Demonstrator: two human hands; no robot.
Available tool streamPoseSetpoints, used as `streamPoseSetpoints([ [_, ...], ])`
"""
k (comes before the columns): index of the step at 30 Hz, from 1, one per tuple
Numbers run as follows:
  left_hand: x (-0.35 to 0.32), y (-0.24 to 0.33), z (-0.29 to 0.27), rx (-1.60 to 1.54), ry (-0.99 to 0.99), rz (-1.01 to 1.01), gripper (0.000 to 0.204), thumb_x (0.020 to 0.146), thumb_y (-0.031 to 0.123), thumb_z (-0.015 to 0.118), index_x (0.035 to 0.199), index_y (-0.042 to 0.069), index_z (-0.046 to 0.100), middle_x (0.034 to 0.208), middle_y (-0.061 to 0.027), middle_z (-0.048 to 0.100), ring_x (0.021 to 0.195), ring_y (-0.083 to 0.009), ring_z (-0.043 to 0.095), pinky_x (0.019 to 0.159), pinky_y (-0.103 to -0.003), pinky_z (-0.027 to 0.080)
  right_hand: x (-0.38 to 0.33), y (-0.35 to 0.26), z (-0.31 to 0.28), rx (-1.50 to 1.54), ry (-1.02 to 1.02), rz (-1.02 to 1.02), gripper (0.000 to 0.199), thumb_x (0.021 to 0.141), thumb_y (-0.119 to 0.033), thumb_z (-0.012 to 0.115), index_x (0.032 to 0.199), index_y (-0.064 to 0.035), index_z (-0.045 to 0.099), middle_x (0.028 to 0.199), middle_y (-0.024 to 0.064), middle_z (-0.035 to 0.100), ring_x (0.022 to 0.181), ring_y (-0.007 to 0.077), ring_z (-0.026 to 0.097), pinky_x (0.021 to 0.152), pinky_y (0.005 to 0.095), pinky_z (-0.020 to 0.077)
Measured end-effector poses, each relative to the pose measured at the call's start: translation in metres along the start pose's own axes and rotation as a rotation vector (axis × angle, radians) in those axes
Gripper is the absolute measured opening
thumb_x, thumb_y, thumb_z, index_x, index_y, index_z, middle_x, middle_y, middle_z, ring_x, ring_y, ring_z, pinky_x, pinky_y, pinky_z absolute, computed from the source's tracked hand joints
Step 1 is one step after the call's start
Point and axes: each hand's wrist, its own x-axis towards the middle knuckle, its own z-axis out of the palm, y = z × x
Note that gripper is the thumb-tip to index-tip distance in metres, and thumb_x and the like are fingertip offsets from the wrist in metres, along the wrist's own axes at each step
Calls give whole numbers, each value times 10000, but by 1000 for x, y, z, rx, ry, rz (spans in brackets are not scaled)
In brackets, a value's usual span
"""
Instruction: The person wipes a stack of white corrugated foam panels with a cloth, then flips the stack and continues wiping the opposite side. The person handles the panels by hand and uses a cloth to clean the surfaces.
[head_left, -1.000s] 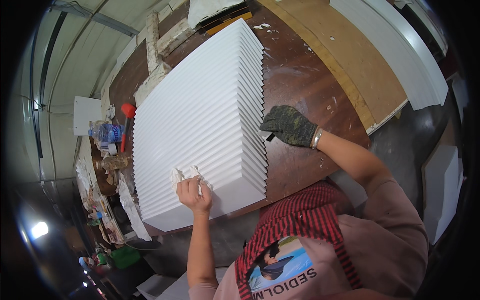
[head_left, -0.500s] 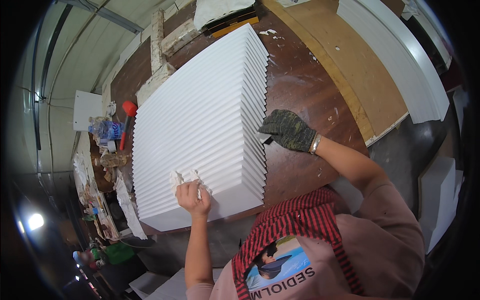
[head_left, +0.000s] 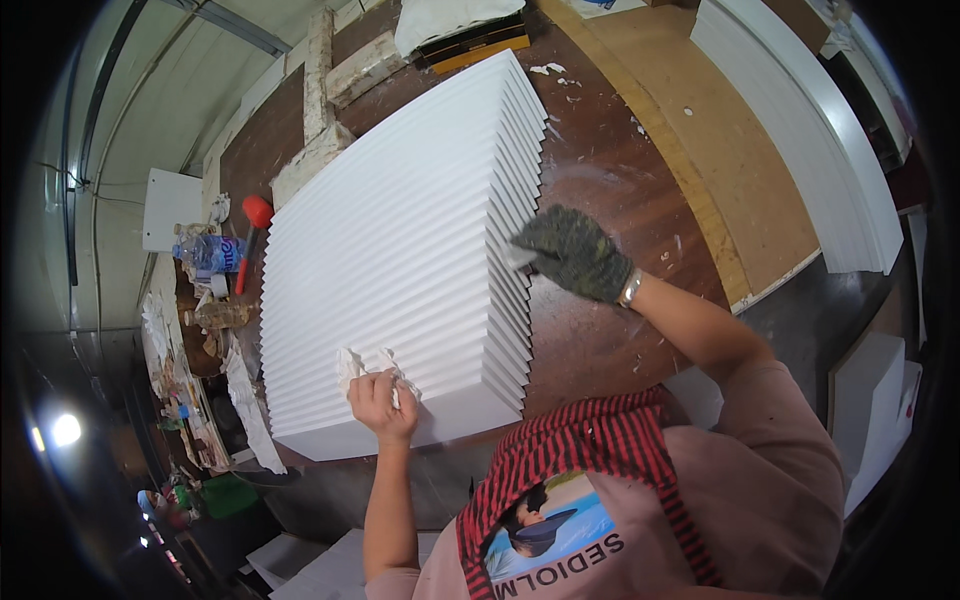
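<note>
Taking the middle of my white ridged stack (head_left: 400,250) as the centre of the clock, it lies on the brown table (head_left: 640,330), ridges running across its top and along its 3 o'clock side, with a smooth face at 6.

My bare left hand (head_left: 385,402) is at 6 o'clock, over the near end of the stack. Its fingers are curled narrow around a crumpled white wad (head_left: 350,366), which rests against the ridges; whether it is paper or cloth I can't tell.

My right hand (head_left: 575,252) is at 3 o'clock, in a dark mottled glove, its fingers drawn in narrow on a small pale piece (head_left: 521,257). That piece is right at the ridged side; my glove hides most of it, so I can't tell what it is. A silver band (head_left: 630,288) circles that wrist.

Toward 10 lies a red-headed mallet (head_left: 257,212), close by the stack's edge. Beyond it, near 9, is a plastic bottle (head_left: 215,253) with a blue label. A torn white strip (head_left: 250,410) hangs between 7 and 8. At 1 o'clock sits a black and yellow box (head_left: 480,48), a white cloth (head_left: 450,20) on top. Out at 2 is a long white panel (head_left: 800,130).
</note>
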Motion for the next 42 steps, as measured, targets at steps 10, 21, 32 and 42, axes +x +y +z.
streamPoseSetpoints([
  [10,0,0,-1,4,-21,-7,200,738,145,646,907,56,707,814,-94,602,744,-311,545,683,-419,440,-8,-1,-9,-88,-546,-34,329,790,-162,729,1119,-146,735,1001,68,714,972,281,657,887,434,520],
  [21,1,-1,-1,8,-30,-4,192,742,150,645,899,56,704,808,-95,598,747,-314,548,687,-427,441,32,21,0,-80,-143,29,279,828,-207,721,1097,-135,720,1059,87,693,1020,291,643,909,445,510],
  [32,2,1,-1,3,-21,-1,184,740,146,642,891,62,705,806,-84,601,741,-306,544,680,-419,433,35,24,-2,-77,-48,84,413,790,-195,765,1188,-108,702,1137,108,684,1098,312,632,1007,484,477],
  [42,-1,-2,0,1,-20,-12,199,730,144,650,899,57,712,810,-79,601,736,-299,538,678,-413,428,23,20,-7,-87,-138,6,275,842,-272,727,1075,-127,734,976,89,679,974,292,627,901,431,507],
])
